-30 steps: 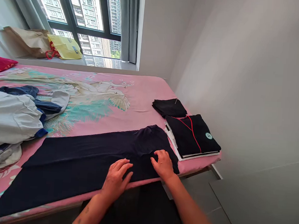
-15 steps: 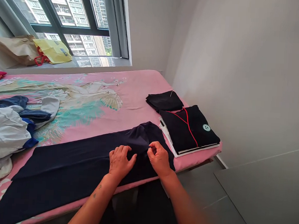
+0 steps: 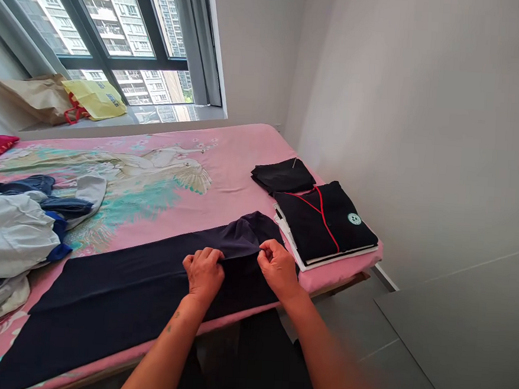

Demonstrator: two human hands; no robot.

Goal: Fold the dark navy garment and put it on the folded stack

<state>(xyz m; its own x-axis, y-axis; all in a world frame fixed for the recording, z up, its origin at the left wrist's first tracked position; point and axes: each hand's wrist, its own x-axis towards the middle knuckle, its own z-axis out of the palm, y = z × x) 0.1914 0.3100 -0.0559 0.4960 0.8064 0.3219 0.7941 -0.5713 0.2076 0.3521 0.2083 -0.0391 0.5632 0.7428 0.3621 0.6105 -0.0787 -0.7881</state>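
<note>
Dark navy trousers [image 3: 119, 291] lie stretched along the front edge of the bed, their upper end bunched at the right. My left hand [image 3: 204, 272] is closed on the cloth near the middle of that upper part, fingers curled over a fold. A short way to the right, my right hand [image 3: 277, 268] pinches the same fabric between thumb and fingertips. Between both hands the cloth is drawn into a raised, taut ridge. Just beyond my right hand sits a folded black top [image 3: 324, 220] with red trim and a round pale badge, on top of white folded cloth.
Behind the top is a folded black garment [image 3: 283, 175]. A heap of white and blue clothes [image 3: 12, 230] lies at the left on the pink patterned bedsheet [image 3: 231, 151]. Paper bag [image 3: 35, 96] and yellow bag [image 3: 95, 99] rest on the windowsill. A wall stands at the right.
My left hand has gone from spread fingers to closed on the trouser cloth, moving slightly left. The fabric between my hands is now pulled into a straight ridge. The view has shifted slightly.
</note>
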